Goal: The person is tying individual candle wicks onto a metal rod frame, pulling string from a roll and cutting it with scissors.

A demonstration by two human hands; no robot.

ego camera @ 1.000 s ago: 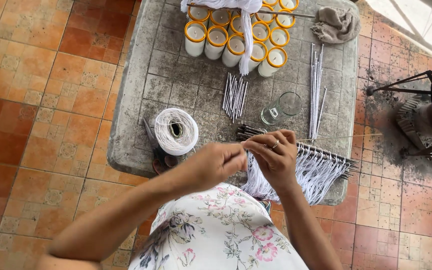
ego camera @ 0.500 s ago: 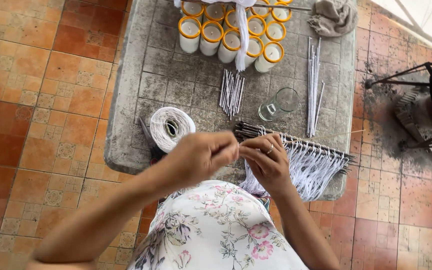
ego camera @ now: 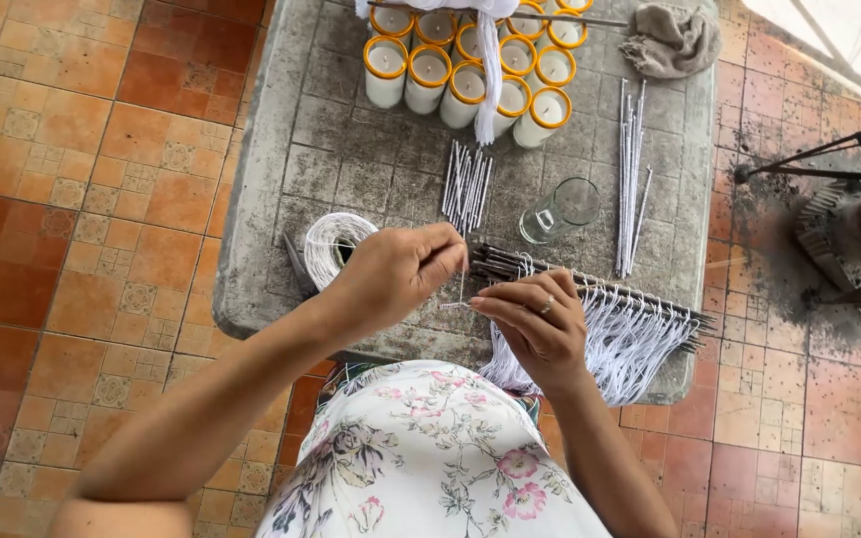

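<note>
While I watch through the head camera, my left hand (ego camera: 401,269) pinches a thin white string (ego camera: 461,289) upward, just in front of the spool of white thread (ego camera: 331,247) on the grey worktop (ego camera: 351,169). My right hand (ego camera: 535,324) closes on the string's lower end, right of the spool, above the rods hung with white wicks (ego camera: 630,324). Beyond the spool stand yellow-rimmed candles (ego camera: 470,60).

Left hand (ego camera: 396,269): raised over table edge, pinching white string (ego camera: 461,286) taut.
Right hand (ego camera: 540,324): pinching the string's lower end, ring on finger.
Spool (ego camera: 326,244): partly hidden behind left hand.
Stone table (ego camera: 351,159): candle jars (ego camera: 465,70), empty glass (ego camera: 560,209), wick bundle (ego camera: 465,184).
</note>
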